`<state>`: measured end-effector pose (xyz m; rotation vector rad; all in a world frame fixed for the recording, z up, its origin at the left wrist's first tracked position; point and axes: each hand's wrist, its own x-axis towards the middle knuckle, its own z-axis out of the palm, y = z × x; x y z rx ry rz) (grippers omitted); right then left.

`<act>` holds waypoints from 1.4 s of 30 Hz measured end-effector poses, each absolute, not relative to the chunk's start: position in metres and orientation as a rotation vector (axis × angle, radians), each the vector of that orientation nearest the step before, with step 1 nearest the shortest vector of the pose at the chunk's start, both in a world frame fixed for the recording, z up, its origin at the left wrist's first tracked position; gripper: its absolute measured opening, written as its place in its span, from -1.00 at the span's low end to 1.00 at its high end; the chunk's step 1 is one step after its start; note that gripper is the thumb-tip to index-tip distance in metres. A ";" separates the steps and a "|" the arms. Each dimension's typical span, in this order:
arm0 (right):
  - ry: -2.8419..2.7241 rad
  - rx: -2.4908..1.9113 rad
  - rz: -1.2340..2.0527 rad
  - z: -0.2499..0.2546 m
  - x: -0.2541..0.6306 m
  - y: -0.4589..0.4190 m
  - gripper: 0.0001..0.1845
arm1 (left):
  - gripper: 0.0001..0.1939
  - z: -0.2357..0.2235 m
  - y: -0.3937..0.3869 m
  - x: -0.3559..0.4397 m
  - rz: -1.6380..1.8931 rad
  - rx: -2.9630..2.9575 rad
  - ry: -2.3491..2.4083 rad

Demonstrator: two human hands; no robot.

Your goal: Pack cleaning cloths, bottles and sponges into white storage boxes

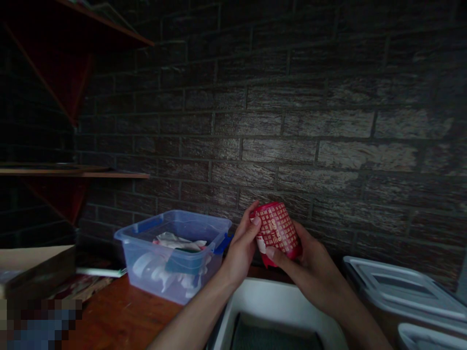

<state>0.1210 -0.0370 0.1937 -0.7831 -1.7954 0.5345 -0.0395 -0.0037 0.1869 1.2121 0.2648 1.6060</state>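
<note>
A red cylindrical container (pixel 276 231) with a pale printed grid and lettering is held up in both hands, tilted slightly. Its label has a pale, torn-looking patch at the lower left, and a red piece hangs below. My left hand (pixel 243 243) grips its left side, thumb on the front. Around its right and lower side curl the fingers of my right hand (pixel 306 260), with the thumb near the pale patch. Directly below is a white open bin (pixel 272 287) with something dark inside.
To the left, a clear plastic box (pixel 146 262) with blue latches holds white, crumpled items on the wooden table (pixel 116 311). Grey-white lids (pixel 404 287) lie at the right. A cardboard box (pixel 40 272) is at far left, under wall shelves (pixel 120 175). A dark brick wall (pixel 292 121) stands behind.
</note>
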 end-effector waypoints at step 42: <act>-1.763 -0.648 0.581 0.196 0.123 -0.037 -0.47 | -0.62 0.192 -0.003 -0.039 1.652 1.207 0.216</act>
